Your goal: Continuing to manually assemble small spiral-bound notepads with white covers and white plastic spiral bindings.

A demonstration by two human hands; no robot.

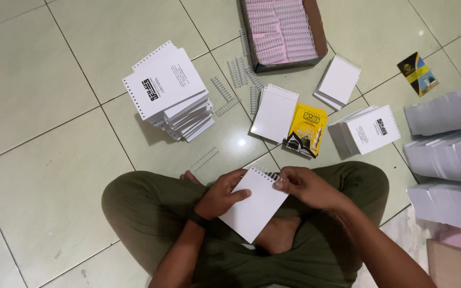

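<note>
the pad lies over the crossed legs, tilted, its punched edge uppermost. left hand is closed on the pad's left edge, thumb across the face, holding it steady. right hand is pinched shut at the top corner, fingertips on the dark wire coil seated along the holes. judgement: the coil is being worked into the punched edge; it is best done with the sheets squared, the left grip firm, and the coil fed evenly so that no hole is skipped. loose coils lie on the tile floor at 12 o'clock, one more at 11 o'clock near the knee. a yellow cover sits at 1 o'clock beside a blank pad. a printed stack stands at 11 o'clock, a smaller one at 2 o'clock. farther, a box of pink coils at 12 o'clock; grey sheet piles at 3 o'clock.
</note>
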